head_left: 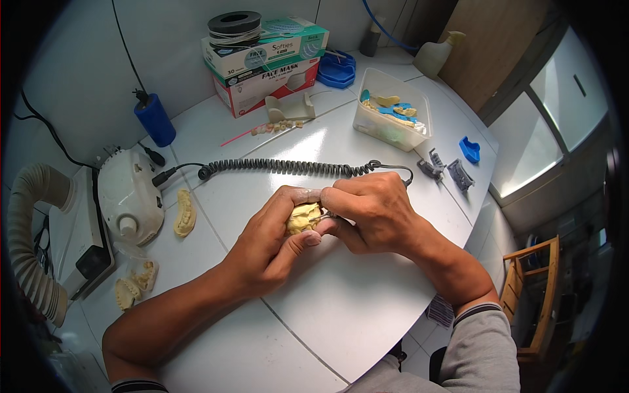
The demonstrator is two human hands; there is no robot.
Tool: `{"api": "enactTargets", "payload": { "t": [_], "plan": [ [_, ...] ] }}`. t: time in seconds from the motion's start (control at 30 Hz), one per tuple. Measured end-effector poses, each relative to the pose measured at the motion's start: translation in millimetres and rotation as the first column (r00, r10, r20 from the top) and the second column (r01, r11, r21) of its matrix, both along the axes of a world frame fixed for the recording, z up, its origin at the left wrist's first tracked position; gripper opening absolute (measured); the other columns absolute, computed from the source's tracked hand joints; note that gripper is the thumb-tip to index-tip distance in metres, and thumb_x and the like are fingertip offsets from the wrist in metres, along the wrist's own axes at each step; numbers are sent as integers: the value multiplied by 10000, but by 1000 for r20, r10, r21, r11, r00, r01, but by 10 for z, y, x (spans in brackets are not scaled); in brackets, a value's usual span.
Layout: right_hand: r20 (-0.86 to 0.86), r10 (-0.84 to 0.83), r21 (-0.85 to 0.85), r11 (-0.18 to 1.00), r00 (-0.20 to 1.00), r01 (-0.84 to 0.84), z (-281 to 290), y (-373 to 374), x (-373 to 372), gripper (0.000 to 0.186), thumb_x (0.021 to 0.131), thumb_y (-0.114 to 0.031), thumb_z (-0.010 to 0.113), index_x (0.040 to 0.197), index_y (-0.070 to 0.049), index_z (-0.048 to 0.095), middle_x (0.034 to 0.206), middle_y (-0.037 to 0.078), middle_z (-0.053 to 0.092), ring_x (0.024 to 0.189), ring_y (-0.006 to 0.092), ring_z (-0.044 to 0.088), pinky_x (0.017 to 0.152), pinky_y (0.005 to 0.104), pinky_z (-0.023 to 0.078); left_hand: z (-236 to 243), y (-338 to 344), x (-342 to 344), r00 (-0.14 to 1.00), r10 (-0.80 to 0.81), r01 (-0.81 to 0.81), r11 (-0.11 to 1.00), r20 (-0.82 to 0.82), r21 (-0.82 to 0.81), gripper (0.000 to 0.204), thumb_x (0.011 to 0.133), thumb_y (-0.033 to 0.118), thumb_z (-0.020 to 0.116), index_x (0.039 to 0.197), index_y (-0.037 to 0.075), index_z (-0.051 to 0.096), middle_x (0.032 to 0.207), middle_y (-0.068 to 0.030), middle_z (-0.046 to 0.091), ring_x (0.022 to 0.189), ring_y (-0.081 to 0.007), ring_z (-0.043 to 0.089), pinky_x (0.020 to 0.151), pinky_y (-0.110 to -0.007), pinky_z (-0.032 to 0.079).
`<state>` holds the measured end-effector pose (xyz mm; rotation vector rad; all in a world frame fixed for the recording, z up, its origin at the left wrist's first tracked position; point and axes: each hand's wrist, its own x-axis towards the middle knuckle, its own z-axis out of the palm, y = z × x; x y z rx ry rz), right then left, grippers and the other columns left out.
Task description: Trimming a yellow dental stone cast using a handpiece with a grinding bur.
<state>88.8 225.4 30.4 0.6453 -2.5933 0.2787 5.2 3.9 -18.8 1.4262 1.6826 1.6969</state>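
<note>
A yellow plaster dental cast is held up above the table in my left hand, its fingers behind it and its thumb at the near side. My right hand is closed around a slim metal-tipped tool, and the tip meets the right side of the cast. The fingers hide most of the tool's body. A black coiled cord runs from the white control unit to just behind my right hand; whether it joins the tool is hidden. White dust coats my left index finger.
On the left are a pale dental cast, more casts and a ribbed hose. Mask boxes, a row of tooth samples and a plastic tub of scraps stand behind. Grey clamp-like parts lie right.
</note>
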Motion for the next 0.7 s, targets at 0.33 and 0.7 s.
{"api": "enactTargets", "payload": {
  "t": [0.33,0.7],
  "plan": [
    [8,-13,-1,1000,1000,13,-7,-16,5,421,1002,-524,706,894,-119,676,659,14,615,531,228,631,473,383,459,32,-8,12,1000,2,-2,1000,11,-17,355,1114,176,608,1408,-3,519,1193,-147,624,1081,-242,665,948,-376,526],
    [13,-24,-1,1000,1000,24,-23,-13,5,413,1011,-511,693,889,-119,652,672,21,613,540,240,632,473,389,458,66,-18,2,1000,9,-10,999,-24,-45,354,1116,189,605,1395,-13,521,1201,-163,610,1079,-264,666,948,-386,526]
  ]
}}
